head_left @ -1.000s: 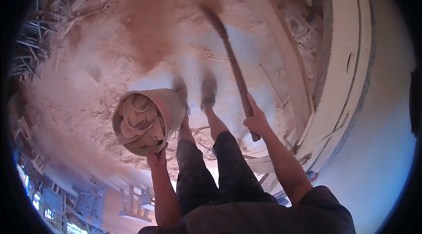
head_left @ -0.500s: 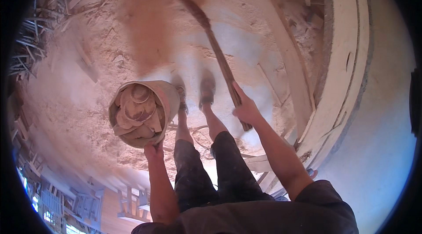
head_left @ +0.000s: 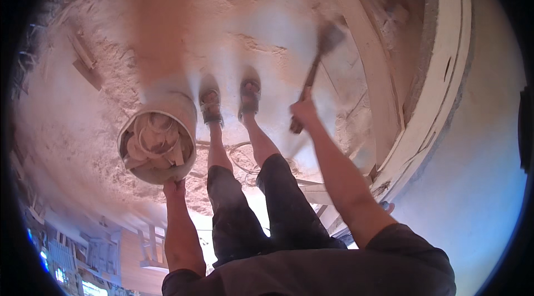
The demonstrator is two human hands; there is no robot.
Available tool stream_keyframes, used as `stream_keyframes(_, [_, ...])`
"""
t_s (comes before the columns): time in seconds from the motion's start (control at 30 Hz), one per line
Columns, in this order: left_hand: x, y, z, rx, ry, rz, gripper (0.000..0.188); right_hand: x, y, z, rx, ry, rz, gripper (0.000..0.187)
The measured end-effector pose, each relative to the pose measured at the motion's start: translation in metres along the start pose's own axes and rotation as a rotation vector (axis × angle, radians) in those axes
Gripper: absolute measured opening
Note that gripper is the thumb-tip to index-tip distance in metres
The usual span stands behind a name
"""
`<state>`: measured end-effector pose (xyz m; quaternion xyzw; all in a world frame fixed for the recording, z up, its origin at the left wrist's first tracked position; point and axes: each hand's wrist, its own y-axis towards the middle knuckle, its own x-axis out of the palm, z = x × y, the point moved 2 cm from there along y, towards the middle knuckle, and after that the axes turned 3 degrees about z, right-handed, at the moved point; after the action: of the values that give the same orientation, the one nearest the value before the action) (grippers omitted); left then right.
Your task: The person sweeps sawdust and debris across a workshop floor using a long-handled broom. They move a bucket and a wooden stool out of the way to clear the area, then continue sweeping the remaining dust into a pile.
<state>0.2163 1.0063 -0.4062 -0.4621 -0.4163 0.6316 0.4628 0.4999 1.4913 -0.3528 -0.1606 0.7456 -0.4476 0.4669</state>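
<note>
My left hand (head_left: 174, 186) is closed on the near rim of a pale, dusty bucket (head_left: 189, 115), which tilts so its mouth faces me. Inside lie rounded wooden offcuts (head_left: 157, 139) and flat scraps. To the right, my right hand (head_left: 303, 111) grips a short broom (head_left: 313, 71) by its brown handle. The broom's wider, dark head (head_left: 330, 39) points away from me over the dusty floor and is smeared by motion.
Sawdust covers the floor (head_left: 250, 23). Long curved timbers (head_left: 445, 73) run along the right, beside a smooth pale surface (head_left: 484, 146). A loose board (head_left: 83, 51) lies at far left. A cable (head_left: 236, 148) trails behind my feet. Wooden furniture (head_left: 147, 249) stands at lower left.
The broom has swung to the right, its head going from the far middle toward the curved timbers. The bucket and my left hand have shifted left in the picture.
</note>
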Motion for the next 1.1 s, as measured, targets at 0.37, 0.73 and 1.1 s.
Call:
stream_keyframes(0.37, [-0.042, -0.022, -0.068, 0.251, 0.553, 0.11, 0.047, -0.037, -0.097, 0.006, -0.314, -0.17, 0.044, 0.11])
stream_keyframes(0.73, [0.026, -0.184, -0.07, 0.604, 1.273, -0.25, 0.068, -0.028, -0.048, -0.036, -0.355, -0.278, -0.091, 0.106])
stream_keyframes(1.1, [0.056, -0.233, -0.099, 0.584, 1.888, -0.177, 0.079, 0.103, -0.06, -0.124, -0.472, -0.308, -0.108, 0.097])
